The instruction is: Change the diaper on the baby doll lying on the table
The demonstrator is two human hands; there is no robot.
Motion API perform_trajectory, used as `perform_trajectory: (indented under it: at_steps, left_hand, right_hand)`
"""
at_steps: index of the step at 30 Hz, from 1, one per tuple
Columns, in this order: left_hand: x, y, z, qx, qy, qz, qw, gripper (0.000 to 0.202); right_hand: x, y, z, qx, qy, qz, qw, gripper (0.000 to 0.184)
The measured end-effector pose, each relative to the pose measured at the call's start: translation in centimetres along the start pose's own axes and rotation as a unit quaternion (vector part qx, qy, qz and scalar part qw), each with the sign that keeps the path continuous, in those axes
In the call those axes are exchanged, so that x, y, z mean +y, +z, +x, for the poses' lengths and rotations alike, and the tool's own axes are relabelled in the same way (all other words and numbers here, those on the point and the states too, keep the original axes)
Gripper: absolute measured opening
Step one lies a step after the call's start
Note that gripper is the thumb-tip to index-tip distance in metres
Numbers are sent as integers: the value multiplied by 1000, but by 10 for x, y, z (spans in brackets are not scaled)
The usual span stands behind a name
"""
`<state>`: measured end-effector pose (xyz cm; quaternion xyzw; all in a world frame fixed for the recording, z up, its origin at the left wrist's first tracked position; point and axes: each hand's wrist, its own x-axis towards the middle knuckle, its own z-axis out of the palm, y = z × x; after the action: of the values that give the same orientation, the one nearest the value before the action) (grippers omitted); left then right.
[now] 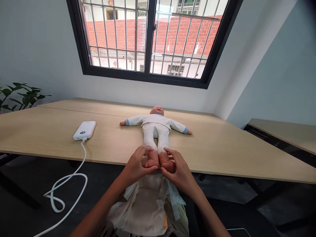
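We face a baby doll (156, 122) lying on its back on a pale wood table (209, 154), arms spread, in a white suit (155, 126) with blue cuffs (127, 122); its bare feet (160, 160) rest at the table's near edge. Our left hand (134, 166) and right hand (179, 171) cup them, fingers (170, 153) curled closed around the ankles; just below lies a crumpled off-white sheet (145, 207) (possibly a nappy, we cannot be sure); a white power bank (83, 130) trails its cable (64, 184) off the table.
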<state>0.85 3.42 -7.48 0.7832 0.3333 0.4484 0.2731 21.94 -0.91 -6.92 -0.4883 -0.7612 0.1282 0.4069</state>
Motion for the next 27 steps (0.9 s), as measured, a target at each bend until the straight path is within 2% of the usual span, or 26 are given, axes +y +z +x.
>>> perform_trajectory:
  at_steps: [6, 9, 17, 20, 22, 23, 25, 27]
  left_hand:
    - [0, -16, 5, -60, -50, -51, 996, 53]
    - [-1, -20, 2, -71, -67, -52, 994, 55]
    - [-9, -28, -14, -16, -79, -21, 997, 50]
    - [-2, -38, -25, 37, -47, 26, 998, 42]
    - [11, -46, -38, 42, -24, 60, 997, 31]
    - [20, -50, -45, 13, -15, 68, 997, 25]
    - [39, -55, -58, -118, 0, 60, 991, 17]
    - [53, -56, -68, -255, 5, 53, 965, 22]
  right_hand:
    - [7, -4, 5, -13, -4, 22, 1000, 62]
    - [8, -5, 2, -19, 7, 22, 1000, 61]
    - [15, -5, -11, -10, -20, -23, 999, 61]
    - [10, -19, -14, -16, -35, -35, 999, 65]
    - [-3, -37, -19, -14, -43, -37, 998, 67]
    - [-12, -48, -22, -12, -45, -32, 998, 66]
    - [-31, -70, -30, -42, -23, -12, 999, 48]
    - [-44, -88, -37, -146, 34, 8, 989, 25]
